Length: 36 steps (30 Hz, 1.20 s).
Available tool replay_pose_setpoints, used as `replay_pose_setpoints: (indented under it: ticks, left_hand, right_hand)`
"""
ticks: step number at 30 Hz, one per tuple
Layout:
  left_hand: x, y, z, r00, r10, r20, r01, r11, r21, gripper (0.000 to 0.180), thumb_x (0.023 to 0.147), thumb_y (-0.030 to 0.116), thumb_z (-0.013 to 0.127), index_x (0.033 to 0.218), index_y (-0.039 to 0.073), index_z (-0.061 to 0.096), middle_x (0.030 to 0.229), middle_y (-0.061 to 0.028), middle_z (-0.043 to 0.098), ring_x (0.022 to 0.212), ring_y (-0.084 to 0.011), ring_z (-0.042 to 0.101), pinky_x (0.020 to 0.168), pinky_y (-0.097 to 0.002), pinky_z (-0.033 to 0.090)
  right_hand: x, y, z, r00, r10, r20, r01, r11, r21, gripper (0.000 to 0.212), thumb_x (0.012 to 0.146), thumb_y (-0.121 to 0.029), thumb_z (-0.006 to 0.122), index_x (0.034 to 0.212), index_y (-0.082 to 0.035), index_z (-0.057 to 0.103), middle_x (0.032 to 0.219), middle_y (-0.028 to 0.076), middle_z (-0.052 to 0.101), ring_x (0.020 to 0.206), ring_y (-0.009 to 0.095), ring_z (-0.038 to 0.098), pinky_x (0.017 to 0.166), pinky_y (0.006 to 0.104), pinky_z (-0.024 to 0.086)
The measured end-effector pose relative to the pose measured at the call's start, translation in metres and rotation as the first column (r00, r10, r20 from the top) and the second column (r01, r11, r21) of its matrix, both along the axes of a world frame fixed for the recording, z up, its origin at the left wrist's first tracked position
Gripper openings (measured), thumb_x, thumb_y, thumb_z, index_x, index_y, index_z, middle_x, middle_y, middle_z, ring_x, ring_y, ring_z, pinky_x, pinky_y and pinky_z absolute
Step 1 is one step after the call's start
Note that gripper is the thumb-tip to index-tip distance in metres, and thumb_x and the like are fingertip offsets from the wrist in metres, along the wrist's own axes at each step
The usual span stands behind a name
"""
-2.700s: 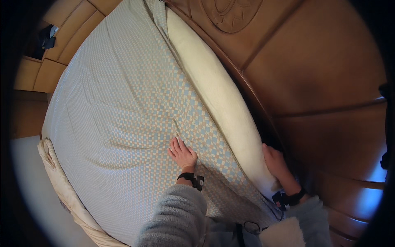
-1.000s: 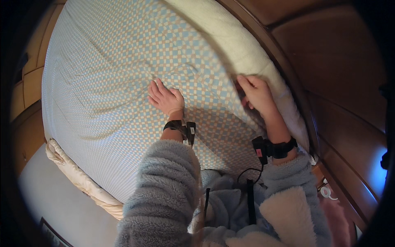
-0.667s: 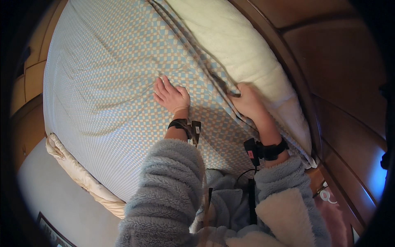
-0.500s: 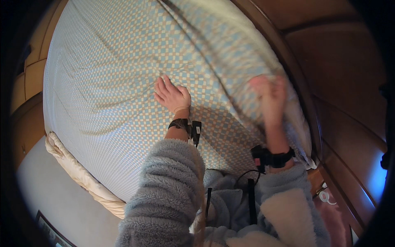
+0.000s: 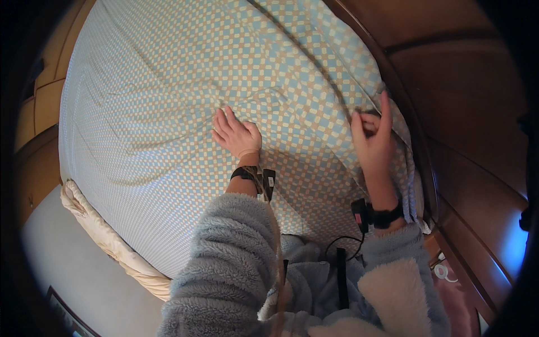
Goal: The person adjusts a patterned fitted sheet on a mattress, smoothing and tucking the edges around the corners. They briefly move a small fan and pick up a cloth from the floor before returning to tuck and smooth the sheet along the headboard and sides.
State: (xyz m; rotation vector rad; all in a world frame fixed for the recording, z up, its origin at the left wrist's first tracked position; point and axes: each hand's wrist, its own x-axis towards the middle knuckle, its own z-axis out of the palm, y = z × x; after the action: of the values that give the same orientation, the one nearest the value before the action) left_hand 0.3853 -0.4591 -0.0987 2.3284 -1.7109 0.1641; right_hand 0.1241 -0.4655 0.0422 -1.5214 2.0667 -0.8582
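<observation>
Shifted since prev. frames: checked sheet (image 5: 224, 90) now drawn over cream pillow strip along right side of bed, strip no longer visible; was exposed approx. 0.7 s ago. Camera also closer, sheet filling most of view.

Sheet: blue/tan/white check, covering mattress from far end to near edge, right margin reaching wooden bed frame (image 5: 449, 140). Some creases left of centre and a ridge running toward far right corner. Not fully flat.

Near left edge of bed: cream ruffled trim (image 5: 106, 236) showing below sheet, pale floor or mat beyond it.

Left hand (image 5: 238, 135): palm down mid-sheet, fingers together and extended, pressing cloth flat. Nothing gripped. Dark wrist strap behind it.

Right hand (image 5: 371, 140): raised at right edge of bed, close to frame, moved up from lower grip of 0.5 s ago. Index finger straight up, thumb and other fingers curled inward, appar. pinching a fold of sheet edge; contact partly hidden, not certain.

Judgement: cover pulled across, right edge looks not yet tucked.
</observation>
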Motion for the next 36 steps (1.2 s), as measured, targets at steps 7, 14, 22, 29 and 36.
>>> replay_pose_setpoints:
  ticks: [7, 14, 22, 29, 36]
  left_hand:
    - [0.001, 0.001, 0.0, 1.0, -0.005, -0.008, 0.005, 1.0, 0.007, 0.059, 0.076, 0.022, 0.044, 0.133, 0.007, 0.035, 0.14, -0.0134, 0.03, 0.131, -0.0311, 0.023, 0.106, -0.0539, 0.013]
    - [0.001, 0.001, 0.001, 0.999, -0.018, -0.033, 0.018, 1.0, 0.0, 0.059, 0.078, 0.02, 0.043, 0.135, 0.007, 0.034, 0.14, -0.0137, 0.03, 0.132, -0.0316, 0.023, 0.105, -0.0533, 0.011]
    - [0.002, 0.001, -0.001, 1.0, -0.001, -0.026, 0.001, 1.0, 0.004, 0.059, 0.076, 0.021, 0.044, 0.133, 0.008, 0.035, 0.139, -0.0133, 0.032, 0.131, -0.0301, 0.025, 0.106, -0.055, 0.014]
    - [0.001, 0.002, -0.001, 1.0, -0.008, -0.03, 0.007, 1.0, -0.019, 0.059, 0.078, 0.02, 0.043, 0.135, 0.008, 0.033, 0.14, -0.0127, 0.031, 0.133, -0.0302, 0.022, 0.106, -0.0532, 0.011]
    - [0.002, 0.001, -0.001, 1.0, -0.017, -0.008, 0.017, 1.0, -0.01, 0.06, 0.076, 0.022, 0.044, 0.133, 0.008, 0.034, 0.139, -0.0139, 0.031, 0.13, -0.0311, 0.026, 0.105, -0.0559, 0.014]
  right_hand:
    - [-0.006, -0.04, -0.008, 0.921, -0.256, 0.292, 0.139, 0.919, 0.369, 0.046, 0.081, -0.018, 0.064, 0.12, -0.001, 0.046, 0.074, 0.011, 0.066, 0.062, 0.019, 0.065, 0.062, 0.0247, 0.049]
    - [-0.039, -0.024, -0.023, 0.976, -0.091, 0.2, 0.142, 0.956, -0.257, 0.029, 0.086, -0.012, 0.059, 0.112, -0.002, 0.051, 0.11, 0.016, 0.059, 0.093, 0.019, 0.061, 0.078, 0.0271, 0.049]
    - [-0.028, 0.005, -0.011, 0.919, 0.383, -0.091, -0.394, 0.887, -0.241, 0.036, 0.083, -0.019, 0.062, 0.115, -0.003, 0.056, 0.115, 0.017, 0.057, 0.104, 0.031, 0.056, 0.088, 0.0343, 0.046]
    - [-0.003, -0.02, -0.017, 0.948, 0.25, -0.195, -0.242, 0.968, 0.063, 0.033, 0.086, -0.028, 0.058, 0.102, 0.0, 0.062, 0.111, 0.018, 0.058, 0.103, 0.034, 0.056, 0.087, 0.0373, 0.044]
    - [-0.004, -0.025, -0.023, 0.991, -0.056, -0.125, 0.082, 0.974, 0.209, 0.05, 0.09, -0.042, 0.047, 0.111, 0.003, 0.058, 0.116, 0.021, 0.057, 0.109, 0.033, 0.052, 0.092, 0.0367, 0.039]
